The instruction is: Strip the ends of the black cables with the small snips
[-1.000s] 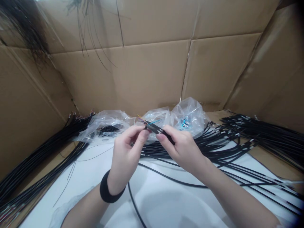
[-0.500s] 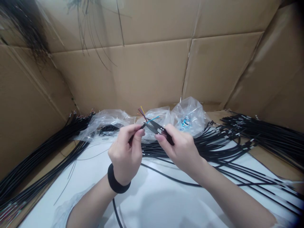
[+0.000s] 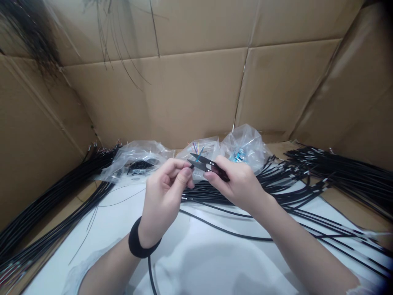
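Note:
My left hand (image 3: 167, 186) pinches a black cable (image 3: 151, 273) close to its stripped end; part of the cable is hidden inside the hand and behind the wrist. From that end, thin coloured wires (image 3: 196, 148), orange, purple, yellow and blue, fan out upward. In my right hand (image 3: 235, 180) are dark thread snips (image 3: 211, 164), gripped between thumb and fingers. The blades point left, slightly apart, across the base of the wires, right by my left fingertips. Whether the blades touch a wire I cannot tell.
Bundles of black cables lie at left (image 3: 58, 196) and right (image 3: 340, 172), with more behind my hands. Clear plastic bags (image 3: 245, 143) stand along the cardboard wall (image 3: 196, 90); one contains small blue and silver pieces. Thin dark strands hang at upper left. The tabletop (image 3: 208, 254) is white.
My left hand has turned and shifted slightly right, bringing the wires' tips with it. The blue wire now points more upward. The snips have tilted a little and stay at the wires.

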{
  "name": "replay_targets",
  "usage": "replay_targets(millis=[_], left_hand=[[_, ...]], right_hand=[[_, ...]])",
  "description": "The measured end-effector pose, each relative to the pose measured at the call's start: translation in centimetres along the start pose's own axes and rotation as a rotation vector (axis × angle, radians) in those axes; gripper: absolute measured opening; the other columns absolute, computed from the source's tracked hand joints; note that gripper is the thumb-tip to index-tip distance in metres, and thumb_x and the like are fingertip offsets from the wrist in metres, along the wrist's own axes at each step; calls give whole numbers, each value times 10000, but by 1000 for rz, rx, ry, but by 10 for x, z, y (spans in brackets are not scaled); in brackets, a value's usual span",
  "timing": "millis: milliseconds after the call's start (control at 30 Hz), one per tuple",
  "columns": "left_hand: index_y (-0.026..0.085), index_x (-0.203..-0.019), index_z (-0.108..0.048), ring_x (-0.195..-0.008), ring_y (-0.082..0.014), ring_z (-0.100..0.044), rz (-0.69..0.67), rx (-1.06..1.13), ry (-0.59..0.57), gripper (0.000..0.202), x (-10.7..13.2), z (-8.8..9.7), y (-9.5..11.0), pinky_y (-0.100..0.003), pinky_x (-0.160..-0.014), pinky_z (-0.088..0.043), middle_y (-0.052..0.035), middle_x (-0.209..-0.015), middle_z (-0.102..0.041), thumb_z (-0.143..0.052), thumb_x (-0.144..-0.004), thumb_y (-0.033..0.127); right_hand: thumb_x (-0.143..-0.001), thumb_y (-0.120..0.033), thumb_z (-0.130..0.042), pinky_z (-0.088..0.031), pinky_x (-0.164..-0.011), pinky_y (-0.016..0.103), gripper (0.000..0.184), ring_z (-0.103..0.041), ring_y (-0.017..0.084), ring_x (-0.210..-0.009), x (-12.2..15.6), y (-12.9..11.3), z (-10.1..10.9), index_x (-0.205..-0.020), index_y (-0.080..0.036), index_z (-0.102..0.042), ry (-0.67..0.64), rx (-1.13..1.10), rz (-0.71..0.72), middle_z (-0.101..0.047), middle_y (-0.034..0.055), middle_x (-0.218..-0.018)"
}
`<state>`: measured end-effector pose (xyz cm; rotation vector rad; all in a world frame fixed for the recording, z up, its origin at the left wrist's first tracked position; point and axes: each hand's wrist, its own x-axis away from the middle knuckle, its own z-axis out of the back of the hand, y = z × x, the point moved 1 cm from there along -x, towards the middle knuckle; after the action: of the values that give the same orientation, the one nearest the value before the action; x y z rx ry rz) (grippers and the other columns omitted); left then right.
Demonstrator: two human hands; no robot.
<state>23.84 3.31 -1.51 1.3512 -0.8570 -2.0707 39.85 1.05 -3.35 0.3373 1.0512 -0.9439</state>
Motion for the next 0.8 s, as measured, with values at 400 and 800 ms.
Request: replay_targets(millis=[400, 800], left_hand=[[132, -820, -567, -598, -58, -543, -200, -333, 136, 54, 3, -2, -1, -158, -568, -428, 1, -676, -594, -553, -808, 183], [114, -910, -595, -639, -51, -561, -636, -703, 310, 148, 1, 0, -12, -134, -644, -415, -10, -772, -641, -574, -768, 77]], right_hand=[[-889, -390, -362, -219, -438, 192, 340, -285, 69, -429, -2, -5, 3, -645, -155, -340, -120, -4, -141, -360, -26, -479], [-884, -346, -406, -229, -431, 155, 315, -275, 46, -409, -1, -3, -1, -648, -150, -338, -28, -25, -69, -310, -45, -475]])
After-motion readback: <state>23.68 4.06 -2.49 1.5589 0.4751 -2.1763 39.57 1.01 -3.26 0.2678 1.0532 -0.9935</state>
